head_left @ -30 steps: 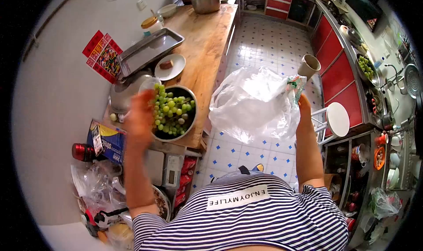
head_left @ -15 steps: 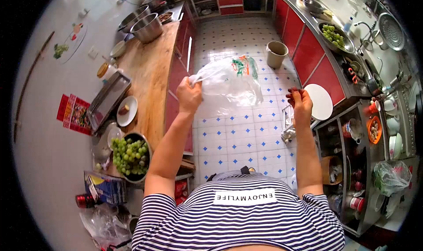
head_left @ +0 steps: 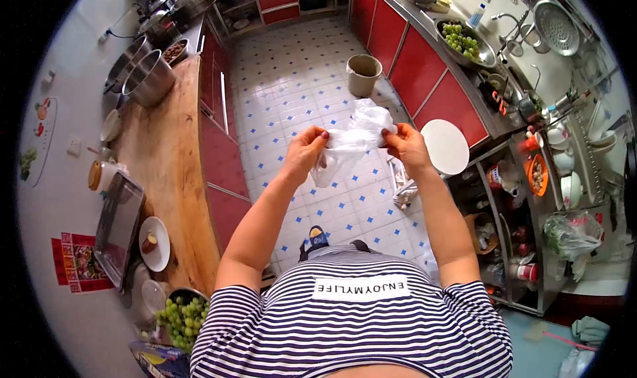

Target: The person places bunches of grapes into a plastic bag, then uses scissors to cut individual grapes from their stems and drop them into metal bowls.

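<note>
A thin white plastic bag (head_left: 355, 138), gathered into a narrow bunch, is stretched between my two hands above the tiled floor. My left hand (head_left: 308, 151) pinches its left part, with a loose end hanging below the fingers. On the other side, my right hand (head_left: 406, 147) pinches the bag near its bunched upper part. Green grapes (head_left: 183, 321) fill a metal bowl at the lower left, away from both hands.
A wooden counter (head_left: 159, 159) on the left bears a plate (head_left: 163, 244), a metal tray (head_left: 119, 228) and a steel pot (head_left: 149, 79). A bin (head_left: 364, 76) stands on the floor. At right are a round white stool (head_left: 444, 147) and a shelf rack (head_left: 531, 245).
The bag, earlier spread wide, is now bunched up between my hands. My right hand, apart from it half a second ago, has taken hold of it. The view has turned right.
</note>
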### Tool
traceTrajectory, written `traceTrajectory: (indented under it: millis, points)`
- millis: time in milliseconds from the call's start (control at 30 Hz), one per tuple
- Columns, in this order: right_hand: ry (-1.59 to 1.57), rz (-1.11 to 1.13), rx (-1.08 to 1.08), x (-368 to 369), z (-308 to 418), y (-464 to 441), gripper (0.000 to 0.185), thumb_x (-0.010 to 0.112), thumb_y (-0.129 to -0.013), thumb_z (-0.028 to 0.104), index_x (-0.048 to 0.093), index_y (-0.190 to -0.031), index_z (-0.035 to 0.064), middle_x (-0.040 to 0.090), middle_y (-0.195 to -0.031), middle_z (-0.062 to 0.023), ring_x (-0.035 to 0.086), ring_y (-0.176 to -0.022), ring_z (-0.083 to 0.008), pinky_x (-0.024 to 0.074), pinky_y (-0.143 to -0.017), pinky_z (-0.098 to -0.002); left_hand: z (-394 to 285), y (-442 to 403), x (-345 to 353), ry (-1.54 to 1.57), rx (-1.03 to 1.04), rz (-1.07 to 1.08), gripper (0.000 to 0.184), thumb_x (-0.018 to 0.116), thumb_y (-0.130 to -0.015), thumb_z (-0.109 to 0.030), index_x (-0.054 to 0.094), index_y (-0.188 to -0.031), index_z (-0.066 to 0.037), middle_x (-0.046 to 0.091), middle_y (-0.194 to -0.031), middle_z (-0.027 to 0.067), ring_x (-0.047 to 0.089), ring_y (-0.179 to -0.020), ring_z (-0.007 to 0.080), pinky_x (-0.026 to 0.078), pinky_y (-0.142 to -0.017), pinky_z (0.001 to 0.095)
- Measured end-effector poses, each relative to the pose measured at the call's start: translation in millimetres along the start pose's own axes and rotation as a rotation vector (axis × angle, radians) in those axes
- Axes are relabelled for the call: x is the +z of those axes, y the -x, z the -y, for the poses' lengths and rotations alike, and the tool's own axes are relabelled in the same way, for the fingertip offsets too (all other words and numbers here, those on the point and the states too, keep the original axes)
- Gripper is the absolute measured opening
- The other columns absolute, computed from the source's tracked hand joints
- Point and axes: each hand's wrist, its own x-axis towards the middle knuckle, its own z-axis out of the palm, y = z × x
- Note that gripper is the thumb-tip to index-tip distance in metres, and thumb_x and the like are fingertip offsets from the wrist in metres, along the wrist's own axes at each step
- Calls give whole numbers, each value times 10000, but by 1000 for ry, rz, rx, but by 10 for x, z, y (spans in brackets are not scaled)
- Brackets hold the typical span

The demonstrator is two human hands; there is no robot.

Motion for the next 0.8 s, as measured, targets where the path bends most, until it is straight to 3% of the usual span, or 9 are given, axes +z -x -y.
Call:
traceTrajectory:
  millis: [133, 200, 267, 333, 400, 467, 600, 733, 800]
  points:
    - [107, -162, -74, 116, 115, -282, 202, 610, -853, 247, 540, -858, 57, 601, -742, -20, 578, -644, -93, 429, -528, -218, -99, -278, -161, -425, 135, -4, 207, 649, -820, -163, 575, -931, -4, 576, -763, 56, 544, -621, 116, 446, -485, 245]
    - [111, -225, -46, 115, 90, -427, 228, 586, -869, 273, 529, -827, 56, 597, -742, -31, 581, -652, -99, 446, -543, -228, -98, -428, -224, -829, 615, 3, 304, 716, -750, -162, 572, -970, -10, 607, -797, 97, 584, -667, 160, 468, -527, 293]
    - [-36, -318, 24, 61, -36, -583, 237, 575, -877, 276, 540, -851, 44, 598, -763, -39, 581, -653, -109, 466, -568, -243, -132, -472, -258, -848, 529, 17, 338, 748, -710, -199, 585, -964, -48, 632, -823, 110, 604, -716, 181, 472, -573, 321]
    - [-139, -312, 16, -46, -121, -764, 214, 595, -864, 256, 549, -869, 47, 600, -775, -40, 580, -667, -113, 473, -577, -257, -202, -515, -276, -1186, 551, 137, 301, 758, -696, -202, 603, -914, -63, 641, -811, 109, 610, -730, 173, 471, -579, 323]
    - [-343, -280, -1, -197, -154, -927, 189, 637, -837, 214, 566, -906, 53, 604, -799, -41, 577, -696, -120, 488, -595, -284, -133, -670, -385, -1144, 522, 180, 221, 729, -732, -189, 610, -866, -59, 620, -734, 50, 579, -699, 136, 446, -579, 295]
    - [-397, -175, 47, -372, -35, -993, 171, 659, -818, 179, 568, -917, 72, 609, -804, -29, 573, -719, -118, 484, -612, -278, 58, -938, -614, -575, 318, 178, 176, 682, -781, -184, 605, -851, -42, 551, -676, 1, 502, -650, 96, 401, -565, 256]
    - [-294, -13, 207, -611, 186, -1253, 188, 660, -815, 185, 562, -950, 96, 598, -797, 2, 558, -703, -104, 465, -618, -242, -122, -1176, -729, -515, 68, 60, 144, 542, -866, -151, 607, -825, -29, 497, -650, -6, 425, -629, 83, 348, -557, 224]
    - [-517, 179, 33, -704, 363, -1576, 364, 674, -801, 276, 529, -1090, 108, 590, -894, -4, 566, -809, -113, 475, -665, -260, -282, -1533, -576, -685, -49, -47, 203, 496, -890, -188, 615, -814, -42, 477, -632, -11, 396, -589, 84, 334, -529, 251]
    - [329, -19, -437, -708, 388, -1787, 611, 730, -721, 349, 466, -1209, 93, 556, -1032, -59, 527, -1003, -190, 436, -840, -330, -507, -1665, -332, -697, -157, -39, 226, 518, -895, -226, 625, -832, -37, 483, -617, -8, 400, -573, 94, 341, -525, 256]
